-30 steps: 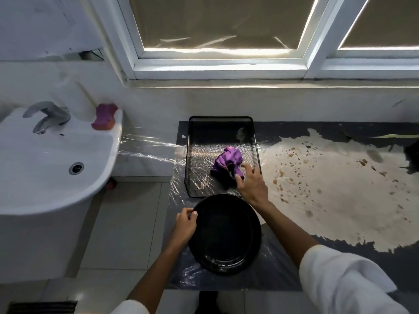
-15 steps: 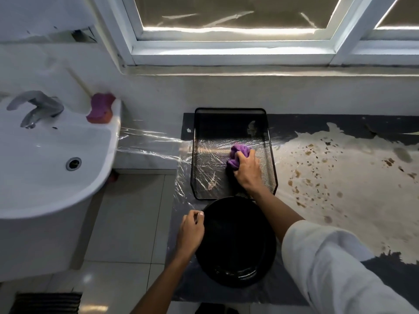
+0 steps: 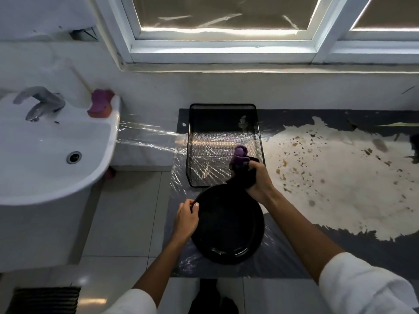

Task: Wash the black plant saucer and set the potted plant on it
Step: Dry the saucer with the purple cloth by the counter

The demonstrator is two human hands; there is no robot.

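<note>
The saucer sits on the plastic-covered table, below the mesh tray. Left hand pinches its rim; right hand is closed around a purple cloth. The saucer looks light, stiff and glossy, likely slippery when wet, so hold the rim.

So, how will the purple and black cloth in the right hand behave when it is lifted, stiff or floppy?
Probably floppy: the purple and black cloth bunches and folds in the right hand, keeping no flat shape. It seems light, since one closed fist carries it above the round black plastic saucer. A loose dark part hangs toward the saucer rim, so it may drag or drape there.
</note>
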